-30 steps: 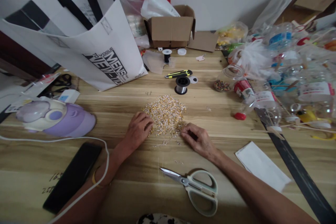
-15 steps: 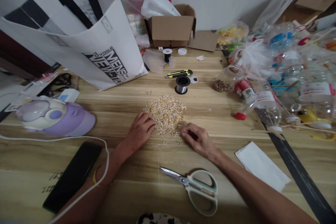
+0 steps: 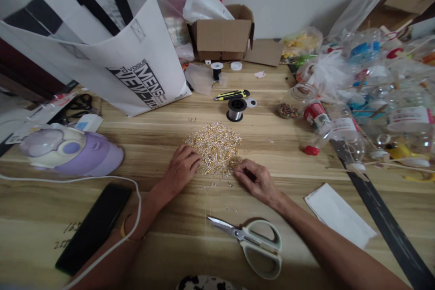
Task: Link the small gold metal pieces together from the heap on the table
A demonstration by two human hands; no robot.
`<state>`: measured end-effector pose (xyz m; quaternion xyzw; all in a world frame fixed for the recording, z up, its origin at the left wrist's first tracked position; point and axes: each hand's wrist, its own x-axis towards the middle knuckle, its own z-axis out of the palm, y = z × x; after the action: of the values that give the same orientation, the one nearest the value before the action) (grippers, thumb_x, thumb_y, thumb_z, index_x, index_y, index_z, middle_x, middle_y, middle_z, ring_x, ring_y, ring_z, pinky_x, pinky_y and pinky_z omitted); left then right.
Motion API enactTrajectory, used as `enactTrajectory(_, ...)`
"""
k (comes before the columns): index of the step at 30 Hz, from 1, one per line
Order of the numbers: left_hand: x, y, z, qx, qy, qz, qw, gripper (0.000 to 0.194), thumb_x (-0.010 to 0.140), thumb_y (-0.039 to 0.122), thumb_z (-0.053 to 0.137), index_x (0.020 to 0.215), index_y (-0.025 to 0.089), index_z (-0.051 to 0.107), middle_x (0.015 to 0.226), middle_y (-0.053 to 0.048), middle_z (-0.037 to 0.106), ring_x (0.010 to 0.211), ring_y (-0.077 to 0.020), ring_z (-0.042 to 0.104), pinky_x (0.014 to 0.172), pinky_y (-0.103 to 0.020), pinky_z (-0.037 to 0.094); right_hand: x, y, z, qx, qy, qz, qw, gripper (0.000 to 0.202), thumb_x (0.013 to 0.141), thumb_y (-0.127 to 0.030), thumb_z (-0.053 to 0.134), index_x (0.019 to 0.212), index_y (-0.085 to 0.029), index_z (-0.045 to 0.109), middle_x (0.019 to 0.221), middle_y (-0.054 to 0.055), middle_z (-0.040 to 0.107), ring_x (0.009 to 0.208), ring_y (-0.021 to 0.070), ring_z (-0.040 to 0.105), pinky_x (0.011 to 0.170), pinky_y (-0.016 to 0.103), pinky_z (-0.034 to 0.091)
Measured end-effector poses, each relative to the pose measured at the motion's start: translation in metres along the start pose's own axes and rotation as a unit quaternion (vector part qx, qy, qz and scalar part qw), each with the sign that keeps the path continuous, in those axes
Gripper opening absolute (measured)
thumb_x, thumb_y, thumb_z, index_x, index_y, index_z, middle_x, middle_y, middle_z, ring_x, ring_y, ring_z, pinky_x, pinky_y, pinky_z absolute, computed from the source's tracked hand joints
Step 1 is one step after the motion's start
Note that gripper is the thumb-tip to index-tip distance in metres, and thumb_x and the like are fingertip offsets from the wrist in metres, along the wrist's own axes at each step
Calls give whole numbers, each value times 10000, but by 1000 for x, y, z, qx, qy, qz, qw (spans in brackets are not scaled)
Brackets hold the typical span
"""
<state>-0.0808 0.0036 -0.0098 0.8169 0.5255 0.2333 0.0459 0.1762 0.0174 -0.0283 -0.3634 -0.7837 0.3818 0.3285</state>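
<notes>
Flanking a heap of small gold and silver-coloured pieces [image 3: 215, 147] at the middle of the bench [image 3: 180, 231], two bare hands rest at its near edge. The left hand [image 3: 184, 163] lies palm down at the heap's left side, its fingers curled; whether its grip is together on a piece cannot be told. The right hand [image 3: 254, 180] lies at the near right edge, thumb and forefinger bent toward each other; whether that grip is clamped on anything is too small to tell.

Progress, as judged from the layout: nearly all the pieces appear to be left in one loose heap. Only a thin strand with a ring [image 3: 213, 184], just on the near side, and a short strand [image 3: 231, 210], nearer again, lie apart; how much handling is done is unclear.

Surroundings: scissors [image 3: 239, 234] lie between the forearms, blades pointing left. A white cable [image 3: 54, 181] crosses over the left forearm and may hamper that arm. On the far side are a wire spool [image 3: 236, 111], a utility knife [image 3: 233, 95] and a cardboard box [image 3: 222, 38]. A white bag [image 3: 136, 77] stands far left; clear bottles [image 3: 350, 138] crowd the right.
</notes>
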Motion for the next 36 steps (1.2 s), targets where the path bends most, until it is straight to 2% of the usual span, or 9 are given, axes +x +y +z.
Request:
enactTrajectory(15, 7, 3, 2, 55, -15, -2, 998, 165, 875, 173, 502, 760, 163, 620, 792, -37, 600, 824, -189, 488, 823, -363, 434, -1, 0, 0, 8, -3, 6, 1000, 75, 870, -198, 519, 810, -173, 555, 730, 17, 568, 663, 124, 513, 616, 237, 411)
enactTrajectory(20, 10, 4, -1, 68, -12, 2, 998, 178, 883, 162, 477, 788, 168, 627, 790, -42, 592, 834, -192, 492, 824, -367, 439, -1, -1, 0, 11, -1, 5, 1000, 83, 870, -200, 515, 802, -171, 553, 708, 11, 557, 637, 119, 502, 595, 231, 399)
enactTrajectory(31, 13, 9, 0, 49, -57, 17, 997, 181, 881, 171, 481, 819, 165, 651, 797, -59, 589, 854, -207, 475, 815, -380, 437, 0, -2, -1, 14, 1, 7, 1000, 111, 876, -238, 509, 801, -169, 552, 714, 24, 565, 645, 130, 513, 601, 242, 408)
enactTrajectory(36, 19, 12, 2, 73, -68, 12, 995, 216, 879, 158, 471, 751, 166, 645, 762, -64, 588, 841, -219, 481, 803, -378, 426, 0, -4, -1, 18, 1, 6, 1000, 123, 880, -251, 499, 802, -173, 553, 721, 28, 568, 652, 137, 521, 609, 249, 415)
